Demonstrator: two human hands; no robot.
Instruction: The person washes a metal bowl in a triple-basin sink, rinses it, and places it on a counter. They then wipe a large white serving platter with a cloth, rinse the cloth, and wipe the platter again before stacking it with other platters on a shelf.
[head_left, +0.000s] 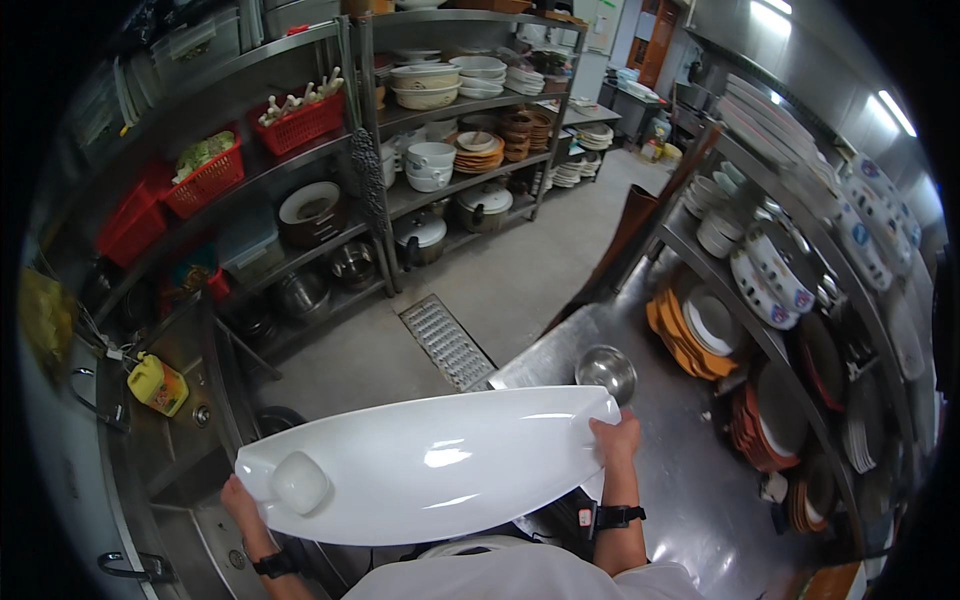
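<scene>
A long white serving platter spans the space in front of my body, held up by both ends. My left hand grips its left end. On the other end, my right hand has its thumb over the rim and its fingers hidden beneath. Near the platter's left end sits a small white square dish; whether it is loose or part of the platter, I cannot tell. Just past the right end, a stainless steel bowl rests on the metal worktable.
At left, a steel sink holds a yellow jug. Shelving ahead carries red baskets, stacked white bowls and lidded pots. Plates crowd the right-hand rack. A floor drain grate lies beyond the platter.
</scene>
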